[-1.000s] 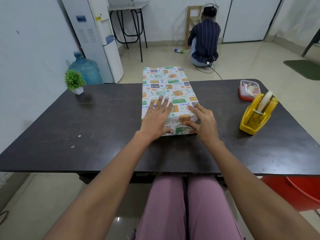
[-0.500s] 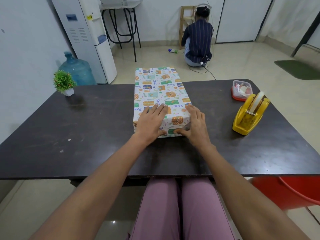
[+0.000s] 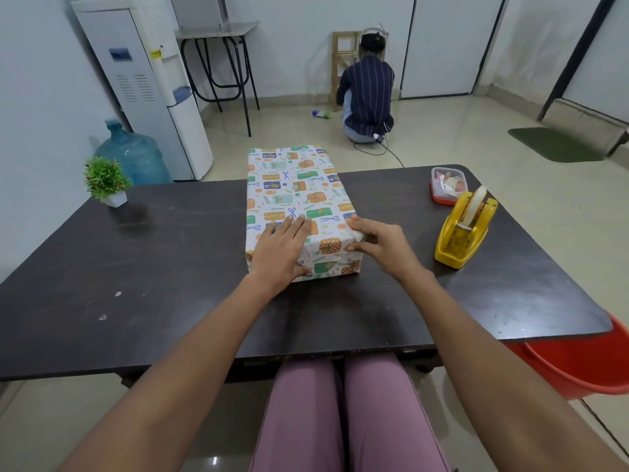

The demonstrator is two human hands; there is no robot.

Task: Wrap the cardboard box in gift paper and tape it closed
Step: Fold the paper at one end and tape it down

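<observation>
Wrapped box (image 3: 295,202) mid-table (image 3: 177,274), hands on its near end; tape dispenser (image 3: 465,229) right, container (image 3: 446,184) just behind it; potted plant (image 3: 106,180) far left.

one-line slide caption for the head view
Left hand flat on the wrapped box, right hand pinching its near corner, tape dispenser alongside.

I take this for a plain office or break room: beyond my hands a white water dispenser (image 3: 149,93) stands against the wall with a spare blue water jug (image 3: 134,155) beside it. Tiled floor (image 3: 442,148), bare white walls, closed doors and a small metal-legged side table (image 3: 218,32) far ahead suggest it.
</observation>
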